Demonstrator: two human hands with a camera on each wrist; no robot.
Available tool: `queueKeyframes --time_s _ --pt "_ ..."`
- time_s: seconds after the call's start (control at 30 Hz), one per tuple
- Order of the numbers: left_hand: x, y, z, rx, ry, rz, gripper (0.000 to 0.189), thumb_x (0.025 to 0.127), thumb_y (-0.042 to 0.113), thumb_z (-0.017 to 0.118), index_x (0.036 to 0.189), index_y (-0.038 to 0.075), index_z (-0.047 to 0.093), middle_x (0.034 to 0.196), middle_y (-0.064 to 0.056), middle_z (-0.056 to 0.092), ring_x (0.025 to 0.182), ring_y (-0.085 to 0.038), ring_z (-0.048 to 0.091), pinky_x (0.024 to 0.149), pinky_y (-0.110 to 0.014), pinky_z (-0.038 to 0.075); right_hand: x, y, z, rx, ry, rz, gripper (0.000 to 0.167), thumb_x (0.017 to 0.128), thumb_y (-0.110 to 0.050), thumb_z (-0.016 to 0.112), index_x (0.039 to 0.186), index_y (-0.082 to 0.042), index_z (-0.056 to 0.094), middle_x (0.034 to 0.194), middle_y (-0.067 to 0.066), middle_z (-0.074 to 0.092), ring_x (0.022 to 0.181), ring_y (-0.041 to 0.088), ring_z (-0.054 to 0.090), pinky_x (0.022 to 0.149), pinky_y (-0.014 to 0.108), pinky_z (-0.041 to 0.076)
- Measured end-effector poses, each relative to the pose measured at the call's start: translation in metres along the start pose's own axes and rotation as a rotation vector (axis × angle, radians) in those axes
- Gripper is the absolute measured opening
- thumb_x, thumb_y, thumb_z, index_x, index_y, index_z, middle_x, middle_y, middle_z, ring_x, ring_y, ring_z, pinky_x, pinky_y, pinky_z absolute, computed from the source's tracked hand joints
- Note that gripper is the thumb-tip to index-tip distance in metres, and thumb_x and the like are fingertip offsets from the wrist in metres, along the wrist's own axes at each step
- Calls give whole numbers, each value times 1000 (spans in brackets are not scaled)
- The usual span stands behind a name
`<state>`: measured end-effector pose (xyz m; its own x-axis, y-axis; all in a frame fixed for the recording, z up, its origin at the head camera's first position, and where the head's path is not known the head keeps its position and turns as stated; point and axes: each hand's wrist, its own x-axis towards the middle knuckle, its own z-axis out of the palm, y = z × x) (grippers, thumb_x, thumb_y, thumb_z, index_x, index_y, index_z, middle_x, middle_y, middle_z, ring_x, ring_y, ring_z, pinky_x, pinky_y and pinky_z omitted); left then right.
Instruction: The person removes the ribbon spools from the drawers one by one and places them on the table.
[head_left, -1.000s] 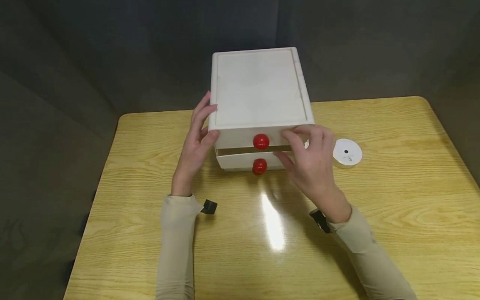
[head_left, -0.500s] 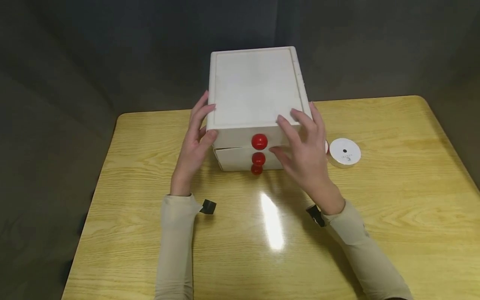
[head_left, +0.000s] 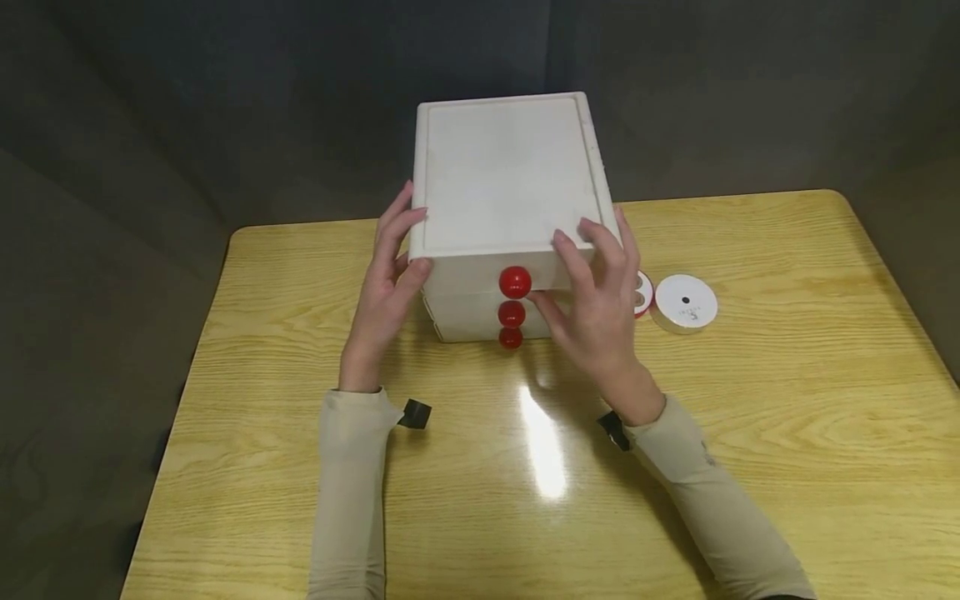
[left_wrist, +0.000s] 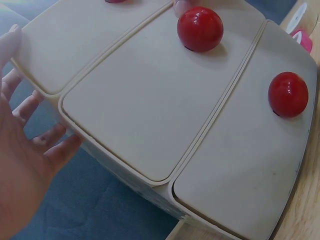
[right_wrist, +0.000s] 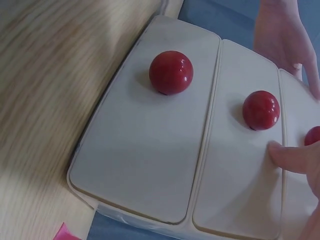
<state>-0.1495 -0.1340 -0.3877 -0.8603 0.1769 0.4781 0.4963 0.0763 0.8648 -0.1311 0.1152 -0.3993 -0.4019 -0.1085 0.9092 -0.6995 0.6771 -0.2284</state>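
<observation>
A white drawer cabinet (head_left: 510,175) stands at the back of the table, its three drawers flush and a round red knob (head_left: 515,282) on each front. My left hand (head_left: 381,300) holds the cabinet's left side, thumb at the front corner and fingers along the side and top edge. My right hand (head_left: 596,312) lies at the front right: fingertips rest on the top panel, and the thumb presses the middle drawer front (right_wrist: 240,170). In the left wrist view the left fingers (left_wrist: 62,150) reach behind the cabinet's edge. Drawer contents are hidden.
To the right of the cabinet lie a white disc-shaped spool (head_left: 686,302) and a red-rimmed white round item (head_left: 642,293), partly hidden by the right hand. The wooden table (head_left: 795,350) meets dark cloth (head_left: 300,108) behind.
The middle drawer, which stood partly out, has slid in flush. My right hand has moved left, from the upper drawer's edge to fingers on the top panel. The left hand stays put.
</observation>
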Motion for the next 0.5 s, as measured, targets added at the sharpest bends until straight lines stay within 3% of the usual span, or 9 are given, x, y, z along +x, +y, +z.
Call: queueKeyframes --time_s 0.17,0.37,0.43,0.5 --pt "0 0 -2 -2 9 8 82 98 64 58 146 -1 43 170 -5 24 154 -20 24 110 -49 39 0 -3 0 -12 -25 17 86 69 -1 95 140 -15 49 137 19 46 134 49 40 115 62 32" --pt "-1 -3 -1 -3 -3 14 81 98 64 57 146 0 42 170 -6 23 154 -21 24 110 -50 39 8 -6 -21 7 -146 56 81 72 -4 94 140 -6 49 139 24 45 135 50 41 115 61 32" --pt "-1 -4 -1 -5 -8 15 82 98 65 57 146 -1 42 170 -6 23 154 -21 25 110 -50 39 12 -12 -30 52 -104 88 67 79 -11 90 134 -1 53 136 27 49 134 51 43 115 60 33" --pt "-1 -3 0 -3 -9 13 83 98 65 57 146 -1 42 170 -5 23 154 -21 25 110 -51 39 16 -22 -38 117 -23 100 49 87 -17 85 123 5 59 124 28 58 121 48 54 109 53 42"
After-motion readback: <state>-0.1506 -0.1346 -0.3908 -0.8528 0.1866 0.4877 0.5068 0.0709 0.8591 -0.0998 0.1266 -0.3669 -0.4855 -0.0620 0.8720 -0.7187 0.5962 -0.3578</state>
